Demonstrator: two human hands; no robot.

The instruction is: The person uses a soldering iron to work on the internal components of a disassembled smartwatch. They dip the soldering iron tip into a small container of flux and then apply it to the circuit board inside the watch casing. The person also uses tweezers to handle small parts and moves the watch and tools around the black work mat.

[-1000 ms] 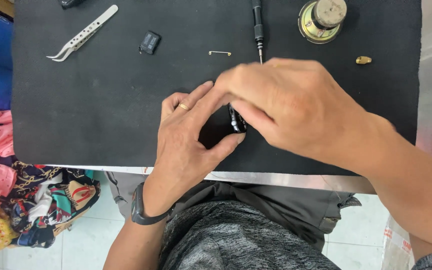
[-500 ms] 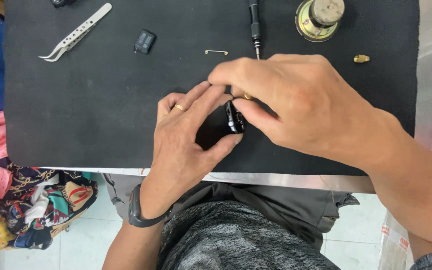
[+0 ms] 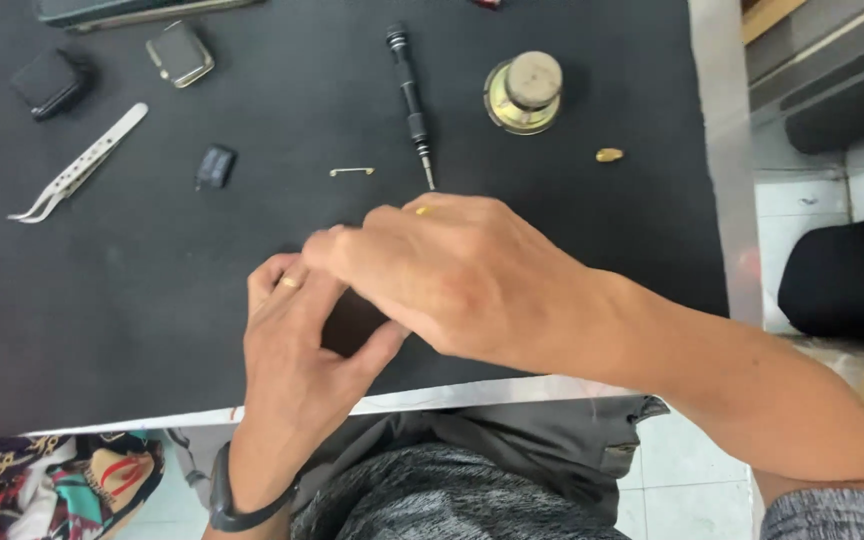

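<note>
mostly hidden, dark object (image 3: 350, 322) between both hands: left (image 3: 297, 345), right (image 3: 457, 275).

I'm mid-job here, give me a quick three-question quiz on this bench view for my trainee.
1. True or false: the tweezers lie apart from both hands, on the left of the black mat.
2. Which tool lies closest to the right hand? A) tweezers B) screwdriver C) round pot
3. On which hand does a ring show?

Key:
1. True.
2. B; its tip points toward the knuckles.
3. The left hand, which lies partly under the right; whatever is between them is hidden.
</note>
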